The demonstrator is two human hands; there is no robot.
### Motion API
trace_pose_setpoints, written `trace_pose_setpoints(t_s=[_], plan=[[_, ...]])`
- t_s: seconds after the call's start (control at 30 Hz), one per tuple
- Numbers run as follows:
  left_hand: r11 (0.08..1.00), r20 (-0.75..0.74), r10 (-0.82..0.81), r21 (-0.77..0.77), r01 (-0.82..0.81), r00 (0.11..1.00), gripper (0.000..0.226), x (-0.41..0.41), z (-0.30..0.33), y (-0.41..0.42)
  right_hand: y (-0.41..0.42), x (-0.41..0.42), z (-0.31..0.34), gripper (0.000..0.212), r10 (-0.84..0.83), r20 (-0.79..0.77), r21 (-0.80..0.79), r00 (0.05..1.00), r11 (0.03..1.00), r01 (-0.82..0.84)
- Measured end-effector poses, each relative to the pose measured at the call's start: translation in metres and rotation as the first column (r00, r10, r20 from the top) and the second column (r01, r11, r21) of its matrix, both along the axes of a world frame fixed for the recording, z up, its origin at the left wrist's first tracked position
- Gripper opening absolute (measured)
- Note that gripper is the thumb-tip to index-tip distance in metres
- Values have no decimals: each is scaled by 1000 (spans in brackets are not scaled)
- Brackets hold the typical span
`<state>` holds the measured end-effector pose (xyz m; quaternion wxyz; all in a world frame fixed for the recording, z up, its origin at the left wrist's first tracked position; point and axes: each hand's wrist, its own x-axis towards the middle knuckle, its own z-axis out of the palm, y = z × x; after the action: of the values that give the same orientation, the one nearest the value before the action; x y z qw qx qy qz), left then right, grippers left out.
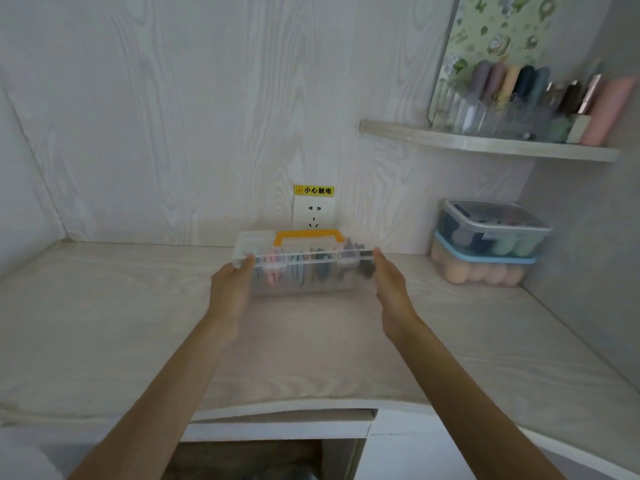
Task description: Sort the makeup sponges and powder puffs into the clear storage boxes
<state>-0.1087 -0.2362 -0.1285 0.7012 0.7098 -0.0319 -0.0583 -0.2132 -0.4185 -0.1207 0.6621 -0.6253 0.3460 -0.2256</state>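
Both hands flank a clear storage box with an orange handle (304, 265), lid shut and puffs standing inside, near the back of the worktop (104, 323) below the wall socket (313, 213). The left hand (233, 289) grips its left end with fingers curled over the lid edge; the right hand (389, 282) lies flat against the right end, fingers straight. Squeezing evenly and keeping it level should stop it slipping. Two filled, stacked boxes (488, 244) stand well to the right.
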Motion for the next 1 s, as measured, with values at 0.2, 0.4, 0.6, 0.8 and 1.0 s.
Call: trace_pose_setpoints(t_s=[0.2,0.4,0.6,0.8,1.0], plan=[[994,36,-77,85,73,996,39,-4,18,-83,-67,4,10,62,-303,-101,-150,948,946,287],[987,-27,-109,113,111,994,39,-24,9,-132,-87,-8,-1,53,-339,153,320,928,906,278],[993,-68,-118,-14,117,991,34,-20,3,-143,-95,-1,-9,50,-352,209,442,912,866,233],[978,-140,-177,-134,159,974,30,-7,3,-146,-100,12,-7,45,-349,275,431,896,878,209],[971,-174,-209,-153,184,962,65,-18,15,-143,-92,3,16,39,-254,218,477,942,870,124]])
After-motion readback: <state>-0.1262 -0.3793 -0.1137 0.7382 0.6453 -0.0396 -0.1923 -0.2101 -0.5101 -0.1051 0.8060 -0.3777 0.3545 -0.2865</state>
